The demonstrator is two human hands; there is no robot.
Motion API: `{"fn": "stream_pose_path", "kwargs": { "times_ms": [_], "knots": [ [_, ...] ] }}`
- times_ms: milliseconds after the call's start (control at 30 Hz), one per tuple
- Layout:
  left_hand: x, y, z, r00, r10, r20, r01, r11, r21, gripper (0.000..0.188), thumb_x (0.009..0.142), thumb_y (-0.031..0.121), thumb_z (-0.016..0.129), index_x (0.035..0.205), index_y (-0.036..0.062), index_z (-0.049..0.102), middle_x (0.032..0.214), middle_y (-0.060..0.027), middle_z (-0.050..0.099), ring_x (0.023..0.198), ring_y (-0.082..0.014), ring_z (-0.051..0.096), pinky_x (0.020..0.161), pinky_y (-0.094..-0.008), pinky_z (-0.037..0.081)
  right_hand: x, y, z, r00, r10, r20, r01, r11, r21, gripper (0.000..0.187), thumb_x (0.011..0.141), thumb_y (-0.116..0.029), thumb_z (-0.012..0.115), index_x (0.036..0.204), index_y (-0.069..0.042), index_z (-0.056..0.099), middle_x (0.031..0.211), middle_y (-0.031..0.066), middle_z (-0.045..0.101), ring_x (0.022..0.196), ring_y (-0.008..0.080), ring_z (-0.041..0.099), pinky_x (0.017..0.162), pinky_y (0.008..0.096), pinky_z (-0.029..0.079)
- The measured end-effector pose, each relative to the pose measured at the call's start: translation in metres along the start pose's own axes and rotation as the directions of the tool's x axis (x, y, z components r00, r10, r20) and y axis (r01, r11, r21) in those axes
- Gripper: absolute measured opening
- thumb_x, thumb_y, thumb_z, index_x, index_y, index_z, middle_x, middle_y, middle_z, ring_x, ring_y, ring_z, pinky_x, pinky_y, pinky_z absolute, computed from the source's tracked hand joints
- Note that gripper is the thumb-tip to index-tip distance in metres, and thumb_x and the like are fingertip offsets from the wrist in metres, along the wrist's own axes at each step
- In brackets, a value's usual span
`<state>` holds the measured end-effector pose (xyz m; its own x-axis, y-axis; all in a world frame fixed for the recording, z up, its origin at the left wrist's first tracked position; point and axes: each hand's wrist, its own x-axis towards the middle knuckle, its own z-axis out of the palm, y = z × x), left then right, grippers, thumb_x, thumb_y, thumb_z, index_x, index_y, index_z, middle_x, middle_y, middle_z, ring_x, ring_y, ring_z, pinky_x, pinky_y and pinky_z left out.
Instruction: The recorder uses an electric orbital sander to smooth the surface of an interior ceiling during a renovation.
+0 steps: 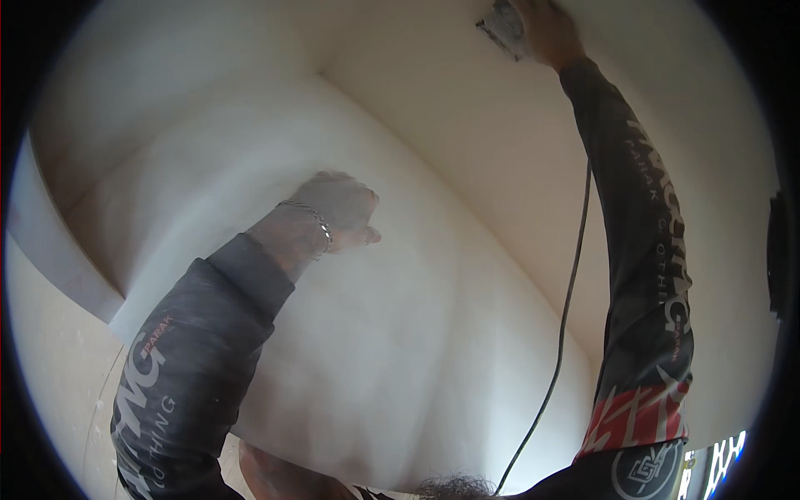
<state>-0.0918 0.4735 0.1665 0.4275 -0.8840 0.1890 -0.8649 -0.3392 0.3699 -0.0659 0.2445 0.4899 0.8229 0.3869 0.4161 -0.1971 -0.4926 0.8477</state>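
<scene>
My left hand (340, 212), with a chain bracelet (321, 218) at the wrist, is raised in front of the smooth white surface (417, 308). Its fingers look curled in, and nothing shows in them; whether it touches the surface I cannot tell. High at the upper right, my right hand (550, 35) is closed on a flat, grey, dusty-looking block (502, 30) held at the pale beige surface (433, 75). The block's kind is not clear, and my fingers are partly cut off by the picture's upper edge.
A dark cable (565, 317) hangs down past my right arm; its upper end is hidden behind the sleeve. A curved pale edge (62, 242) runs along the left. At the right rim stands a dark object (777, 254), with a bright patterned opening (723, 462) below.
</scene>
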Motion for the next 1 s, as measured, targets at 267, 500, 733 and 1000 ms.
{"fn": "stream_pose_path", "kwargs": {
  "times_ms": [267, 500, 733, 1000],
  "knots": [
    [0.0, 0.01, -0.003, 0.995, 0.015, -0.099, -0.008, 0.997, 0.074, 0.041, 0.093, 0.04, 0.069, 0.112, 0.0043, 0.074, 0.111, -0.0153, 0.075, 0.117, -0.0321, 0.066, 0.104, -0.0455, 0.049, 0.068, -0.017, -0.005, 0.991, 0.034, -0.133, -0.037, 0.999, -0.019, 0.052, 0.097, -0.031, 0.06, 0.147, -0.023, 0.051, 0.131, 0.0197, 0.062, 0.117, 0.0387, 0.064, 0.1, 0.0505, 0.052],
    [0.002, 0.006, -0.003, 0.998, -0.061, -0.017, 0.061, 0.998, -0.03, 0.048, 0.093, 0.038, 0.068, 0.126, 0.0033, 0.068, 0.122, -0.0181, 0.07, 0.122, -0.0346, 0.063, 0.107, -0.0452, 0.049, 0.022, -0.009, 0.012, 0.992, 0.107, 0.064, -0.11, 0.993, 0.043, 0.054, 0.096, -0.022, 0.063, 0.148, -0.021, 0.05, 0.138, 0.0191, 0.059, 0.122, 0.0386, 0.063, 0.102, 0.0477, 0.054],
    [-0.003, 0.0, 0.002, 0.996, -0.073, -0.046, 0.072, 0.997, -0.031, 0.054, 0.091, 0.038, 0.069, 0.132, 0.0038, 0.066, 0.126, -0.0195, 0.07, 0.123, -0.036, 0.063, 0.11, -0.0447, 0.047, -0.101, 0.016, 0.028, 0.961, 0.208, 0.184, -0.206, 0.978, -0.031, 0.071, 0.089, -0.015, 0.074, 0.153, -0.023, 0.044, 0.154, 0.0161, 0.044, 0.133, 0.0354, 0.055, 0.109, 0.0458, 0.052],
    [0.0, -0.009, 0.008, 0.99, -0.139, -0.012, 0.136, 0.984, -0.119, 0.057, 0.089, 0.037, 0.071, 0.134, 0.0016, 0.064, 0.128, -0.0206, 0.068, 0.125, -0.0359, 0.062, 0.111, -0.0435, 0.046, -0.254, 0.069, 0.028, 0.939, 0.258, 0.227, -0.273, 0.961, 0.039, 0.079, 0.082, -0.026, 0.081, 0.151, -0.032, 0.044, 0.14, 0.0093, 0.055, 0.114, 0.0364, 0.067, 0.092, 0.0491, 0.059]
  ]
}}
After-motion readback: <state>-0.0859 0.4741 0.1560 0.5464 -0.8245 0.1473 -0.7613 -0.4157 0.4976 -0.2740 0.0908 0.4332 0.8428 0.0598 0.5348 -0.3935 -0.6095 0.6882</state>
